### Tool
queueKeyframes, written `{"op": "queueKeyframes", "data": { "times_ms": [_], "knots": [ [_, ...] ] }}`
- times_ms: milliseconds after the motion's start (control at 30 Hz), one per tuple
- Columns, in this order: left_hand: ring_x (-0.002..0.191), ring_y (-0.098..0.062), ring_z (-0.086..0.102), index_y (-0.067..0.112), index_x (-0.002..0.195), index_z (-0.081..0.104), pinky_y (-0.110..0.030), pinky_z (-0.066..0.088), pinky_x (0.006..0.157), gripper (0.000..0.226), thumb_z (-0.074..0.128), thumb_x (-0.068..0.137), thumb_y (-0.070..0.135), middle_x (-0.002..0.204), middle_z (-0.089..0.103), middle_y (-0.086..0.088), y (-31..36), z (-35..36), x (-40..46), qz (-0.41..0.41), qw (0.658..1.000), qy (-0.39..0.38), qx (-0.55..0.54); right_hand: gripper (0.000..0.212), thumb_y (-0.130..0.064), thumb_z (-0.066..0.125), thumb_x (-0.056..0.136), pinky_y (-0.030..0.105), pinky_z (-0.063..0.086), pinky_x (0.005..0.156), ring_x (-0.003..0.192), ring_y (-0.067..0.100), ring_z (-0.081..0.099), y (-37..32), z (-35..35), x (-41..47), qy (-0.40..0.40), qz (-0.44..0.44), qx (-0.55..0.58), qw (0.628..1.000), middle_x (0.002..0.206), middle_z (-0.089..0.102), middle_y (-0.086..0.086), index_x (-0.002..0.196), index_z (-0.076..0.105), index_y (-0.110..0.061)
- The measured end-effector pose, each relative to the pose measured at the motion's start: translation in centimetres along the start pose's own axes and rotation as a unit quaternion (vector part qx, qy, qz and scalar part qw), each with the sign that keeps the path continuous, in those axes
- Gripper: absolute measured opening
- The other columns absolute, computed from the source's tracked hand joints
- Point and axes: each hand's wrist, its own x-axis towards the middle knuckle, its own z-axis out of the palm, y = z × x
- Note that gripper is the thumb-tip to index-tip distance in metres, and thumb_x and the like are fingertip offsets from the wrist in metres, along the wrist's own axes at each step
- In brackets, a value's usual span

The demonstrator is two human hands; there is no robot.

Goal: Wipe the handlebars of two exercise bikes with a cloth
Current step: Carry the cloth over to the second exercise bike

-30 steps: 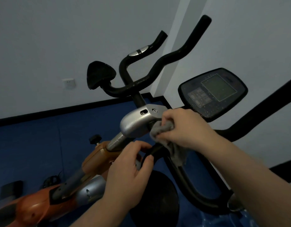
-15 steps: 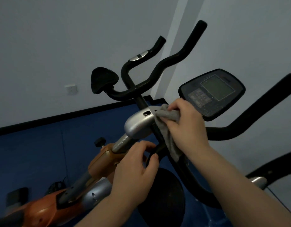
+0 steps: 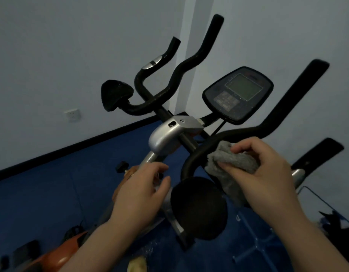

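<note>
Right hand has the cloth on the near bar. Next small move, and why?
Probably slide the grey cloth up the near black curved handlebar toward its raised end. The right hand presses the cloth at the bar's lower bend; the stretch above looks uncovered. The left hand hangs open, holding nothing.

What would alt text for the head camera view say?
A right hand presses a grey cloth against a black exercise bike handlebar, while the left hand hovers half-curled near the silver stem. A console and a second bike's handlebars stand behind.
</note>
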Motion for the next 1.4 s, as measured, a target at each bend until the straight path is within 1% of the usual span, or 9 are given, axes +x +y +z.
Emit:
{"op": "queueKeyframes", "data": {
  "times_ms": [167, 400, 600, 733, 833, 967, 1033, 1133, 1400],
  "knots": [
    [0.083, 0.000, 0.060, 0.045, 0.102, 0.056, -0.030, 0.054, 0.072, 0.022, 0.049, 0.081, 0.045, 0.094, 0.061, 0.018, 1.2, 0.1, -5.2, -0.030, 0.996, 0.073, -0.027, 0.021, -0.022, 0.079, 0.072, 0.012, 0.045, 0.064, 0.081, 0.006, 0.059, -0.3, -1.7, -2.7, -0.044, -0.057, 0.030, 0.997, 0.082, 0.061, -0.010, 0.079, 0.060, -0.027],
    [0.083, 0.004, 0.054, 0.040, 0.101, 0.055, -0.014, 0.039, 0.065, 0.016, 0.055, 0.086, 0.033, 0.096, 0.056, 0.020, 2.9, 0.9, -15.8, -0.100, 0.980, 0.173, 0.010, 0.020, -0.028, 0.079, 0.072, 0.012, 0.047, 0.067, 0.085, 0.002, 0.059, 0.8, -3.3, -9.5, -0.167, -0.087, 0.074, 0.979, 0.086, 0.061, -0.012, 0.080, 0.060, -0.030],
    [0.085, 0.003, 0.055, 0.036, 0.105, 0.056, -0.015, 0.042, 0.065, 0.017, 0.054, 0.088, 0.033, 0.096, 0.056, 0.018, 2.3, -0.4, -25.0, -0.174, 0.958, 0.220, 0.053, 0.018, -0.031, 0.076, 0.074, 0.018, 0.050, 0.066, 0.083, 0.001, 0.058, -1.3, -1.9, -15.7, -0.250, -0.112, 0.092, 0.957, 0.084, 0.058, -0.014, 0.079, 0.059, -0.031],
    [0.087, 0.002, 0.055, 0.037, 0.105, 0.056, -0.027, 0.050, 0.072, 0.017, 0.055, 0.088, 0.033, 0.099, 0.056, 0.021, 1.7, -2.5, -30.5, -0.216, 0.935, 0.276, 0.054, 0.017, -0.033, 0.074, 0.075, 0.018, 0.049, 0.067, 0.083, 0.001, 0.057, -4.6, -0.2, -19.1, -0.297, -0.150, 0.104, 0.937, 0.085, 0.058, -0.012, 0.079, 0.058, -0.030],
    [0.086, 0.006, 0.054, 0.037, 0.104, 0.056, -0.019, 0.044, 0.067, 0.015, 0.054, 0.089, 0.034, 0.098, 0.055, 0.023, 0.2, -4.1, -34.8, -0.240, 0.921, 0.301, 0.055, 0.017, -0.035, 0.073, 0.078, 0.015, 0.046, 0.065, 0.082, 0.000, 0.055, -7.0, 1.7, -22.5, -0.309, -0.180, 0.096, 0.929, 0.085, 0.057, -0.014, 0.082, 0.057, -0.031],
    [0.088, 0.003, 0.054, 0.036, 0.107, 0.056, -0.026, 0.049, 0.074, 0.018, 0.053, 0.090, 0.033, 0.099, 0.054, 0.022, -2.3, -7.0, -42.1, -0.271, 0.899, 0.339, 0.053, 0.017, -0.036, 0.071, 0.079, 0.015, 0.045, 0.068, 0.083, 0.000, 0.055, -10.8, 5.1, -28.3, -0.339, -0.210, 0.088, 0.913, 0.087, 0.056, -0.015, 0.085, 0.056, -0.030],
    [0.087, 0.005, 0.054, 0.036, 0.107, 0.056, -0.027, 0.048, 0.075, 0.018, 0.052, 0.090, 0.034, 0.099, 0.054, 0.022, -3.9, -8.9, -46.2, -0.291, 0.887, 0.355, 0.051, 0.018, -0.033, 0.071, 0.080, 0.020, 0.048, 0.071, 0.083, 0.001, 0.055, -13.2, 7.1, -31.5, -0.358, -0.207, 0.088, 0.906, 0.089, 0.056, -0.014, 0.086, 0.055, -0.030],
    [0.088, 0.005, 0.053, 0.036, 0.110, 0.055, -0.027, 0.049, 0.074, 0.021, 0.050, 0.090, 0.037, 0.102, 0.054, 0.023, -7.2, -12.3, -52.4, -0.318, 0.877, 0.356, 0.055, 0.020, -0.031, 0.072, 0.079, 0.024, 0.049, 0.072, 0.084, -0.001, 0.054, -17.0, 10.4, -36.3, -0.365, -0.203, 0.081, 0.905, 0.091, 0.056, -0.015, 0.088, 0.054, -0.032],
    [0.089, 0.006, 0.053, 0.036, 0.109, 0.054, -0.020, 0.044, 0.071, 0.019, 0.050, 0.090, 0.037, 0.102, 0.053, 0.024, -14.3, -19.6, -62.8, -0.346, 0.878, 0.328, 0.046, 0.019, -0.030, 0.073, 0.079, 0.014, 0.043, 0.066, 0.084, -0.003, 0.056, -25.3, 16.6, -46.7, -0.394, -0.142, 0.102, 0.902, 0.092, 0.059, -0.014, 0.088, 0.056, -0.032]
  ]
}}
